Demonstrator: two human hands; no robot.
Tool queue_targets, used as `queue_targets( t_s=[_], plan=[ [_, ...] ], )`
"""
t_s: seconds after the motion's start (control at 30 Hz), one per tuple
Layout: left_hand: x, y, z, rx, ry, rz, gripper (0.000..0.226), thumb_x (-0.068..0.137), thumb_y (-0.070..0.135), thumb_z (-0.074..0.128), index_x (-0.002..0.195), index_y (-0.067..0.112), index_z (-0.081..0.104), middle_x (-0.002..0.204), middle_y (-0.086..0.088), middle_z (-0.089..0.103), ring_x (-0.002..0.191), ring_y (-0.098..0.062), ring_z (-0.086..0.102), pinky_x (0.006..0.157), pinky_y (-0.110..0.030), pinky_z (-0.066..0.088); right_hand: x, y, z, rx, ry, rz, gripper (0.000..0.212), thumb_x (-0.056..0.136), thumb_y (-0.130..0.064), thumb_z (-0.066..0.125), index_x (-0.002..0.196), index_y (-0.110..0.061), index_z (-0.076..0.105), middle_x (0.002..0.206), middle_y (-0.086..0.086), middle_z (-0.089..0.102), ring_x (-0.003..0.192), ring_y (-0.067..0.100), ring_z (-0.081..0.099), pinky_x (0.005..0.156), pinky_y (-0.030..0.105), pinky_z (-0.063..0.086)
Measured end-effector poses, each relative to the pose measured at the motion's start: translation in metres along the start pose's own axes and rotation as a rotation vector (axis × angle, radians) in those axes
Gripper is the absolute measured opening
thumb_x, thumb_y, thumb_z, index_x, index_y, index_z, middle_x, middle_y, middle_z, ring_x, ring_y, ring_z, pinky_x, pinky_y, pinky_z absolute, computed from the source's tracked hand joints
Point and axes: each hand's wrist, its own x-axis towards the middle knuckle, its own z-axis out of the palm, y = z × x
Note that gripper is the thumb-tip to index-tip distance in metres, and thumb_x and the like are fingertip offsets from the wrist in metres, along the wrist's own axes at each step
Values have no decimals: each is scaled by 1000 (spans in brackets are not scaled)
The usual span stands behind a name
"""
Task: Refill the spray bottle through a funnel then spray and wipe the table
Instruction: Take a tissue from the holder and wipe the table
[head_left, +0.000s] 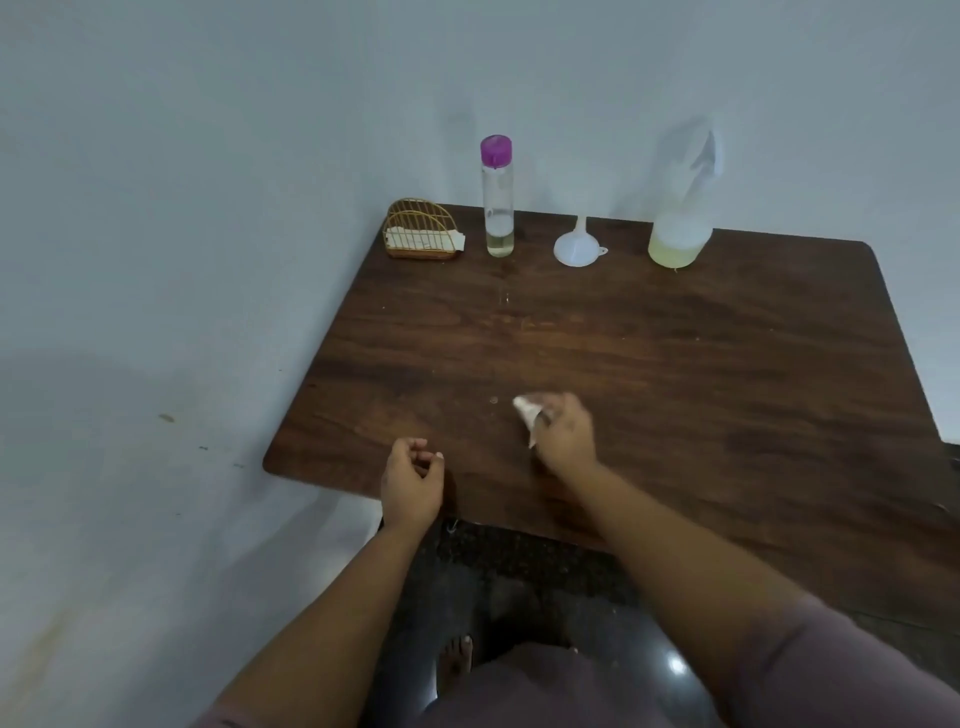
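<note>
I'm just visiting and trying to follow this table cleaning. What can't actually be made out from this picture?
- Spray bottle, head view: its pale top blurs into the wall, so the trigger and nozzle are unclear.
- Tissue: mostly covered by the right hand gripping it.
- Table: its right side is cut off by the frame edge.
- Wetness on the table: too faint to judge.
- Left hand: fingers loosely curled, apparently holding nothing.

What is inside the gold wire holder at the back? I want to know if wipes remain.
The gold wire holder holds white folded paper napkins, one sticking out at its right end. How many remain cannot be told; the stack's depth is hidden behind the wires.
</note>
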Motion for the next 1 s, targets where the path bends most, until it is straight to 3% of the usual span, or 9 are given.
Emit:
queue_targets(
  t_s=[0.17,0.33,0.4,0.47,0.53,0.63,0.73,0.83,1.0],
  plan=[
    [23,2,-3,8,-101,-3,23,90,23,66,108,21,52,92,4,61,80,-8,58,73,-26,45,60,-29,0,-397,-148,20,40,93,-1,48,132,-8,56,146,17,37,130,35,41,107,32,34],
    [39,2,-10,29,-120,42,23,87,22,67,104,23,52,92,5,62,78,-8,58,71,-23,42,-9,-30,49,-544,-475,-391,30,97,-21,49,122,-14,64,123,16,52,115,33,46,99,34,36],
    [43,3,-10,36,-131,60,21,88,21,67,102,24,51,94,3,63,77,-8,58,71,-22,42,-59,-29,40,-511,-534,-507,23,88,-12,55,105,-8,71,112,18,58,106,33,51,95,36,41],
    [46,7,-3,52,-168,101,20,89,20,65,103,22,52,94,2,61,75,-6,57,66,-20,42,-94,-27,23,-327,-585,-463,25,71,0,56,83,-9,75,92,12,66,88,23,59,82,29,48],
    [45,16,12,83,-213,174,19,89,21,64,104,21,52,93,3,60,76,-8,58,68,-24,46,-98,-22,3,-30,-465,-160,28,64,5,56,71,-13,76,78,6,71,69,9,63,67,19,49],
    [36,42,46,95,-294,239,19,89,24,64,105,20,53,90,3,61,81,-15,60,77,-33,51,-77,-15,-35,277,-182,236,11,76,3,65,75,-3,74,69,6,71,60,9,62,58,24,51],
    [15,78,91,71,-444,252,19,90,26,64,104,20,52,94,2,62,87,-16,61,81,-33,51,-61,-7,-78,553,-2,394,11,87,6,59,90,16,64,75,8,68,68,17,63,60,26,53],
    [-11,117,136,36,-587,299,16,90,26,63,101,22,53,98,0,63,91,-19,61,86,-35,51,-61,6,-124,739,149,494,12,87,7,56,85,4,67,81,18,66,77,28,62,73,40,53],
    [-51,171,222,146,-844,443,22,96,39,49,95,19,56,102,-9,66,96,-31,62,84,-41,50,-55,54,-214,915,392,547,18,87,-9,51,88,0,67,84,12,66,77,24,60,68,31,48]
  ],
)
